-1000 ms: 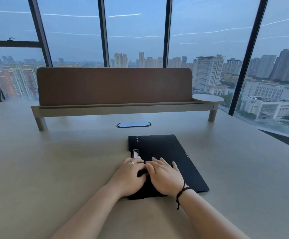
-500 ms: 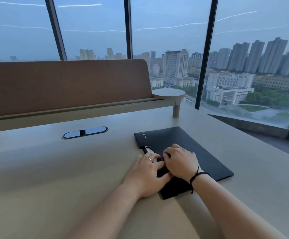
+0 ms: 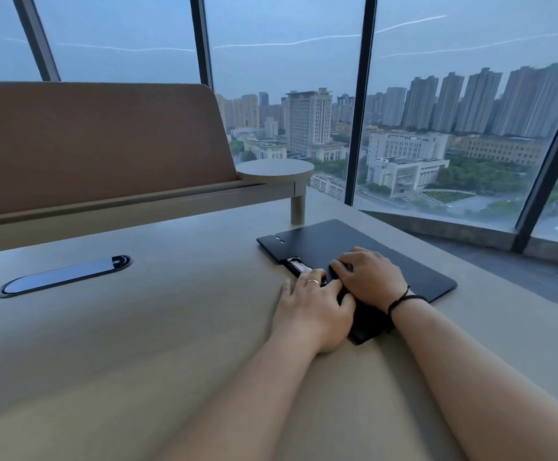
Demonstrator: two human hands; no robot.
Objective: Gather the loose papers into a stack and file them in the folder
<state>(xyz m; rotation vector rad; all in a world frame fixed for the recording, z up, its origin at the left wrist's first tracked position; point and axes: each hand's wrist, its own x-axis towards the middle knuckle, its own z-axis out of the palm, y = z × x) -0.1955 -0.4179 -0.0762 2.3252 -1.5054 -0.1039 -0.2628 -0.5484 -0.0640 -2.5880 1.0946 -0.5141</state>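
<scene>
A black folder (image 3: 390,261) lies shut and flat on the beige desk (image 3: 171,344), right of the middle. A metal clip (image 3: 299,266) shows at its left spine edge. My left hand (image 3: 314,311), with a ring on one finger, lies over the spine just below the clip, fingers pressed on the folder. My right hand (image 3: 370,277), a black cord around its wrist, rests on the cover beside it with its fingers curled down. The two hands touch each other. No loose papers are in view.
A brown divider panel (image 3: 98,144) on a raised shelf crosses the back of the desk and ends in a round shelf end (image 3: 276,169) on a leg. An oval cable port (image 3: 64,276) sits at the left. The desk's right edge runs close to the folder, with windows beyond.
The view has swung to the right and nearer. Both hands have stayed on the folder's spine edge; my right hand's fingers are more curled than a second ago.
</scene>
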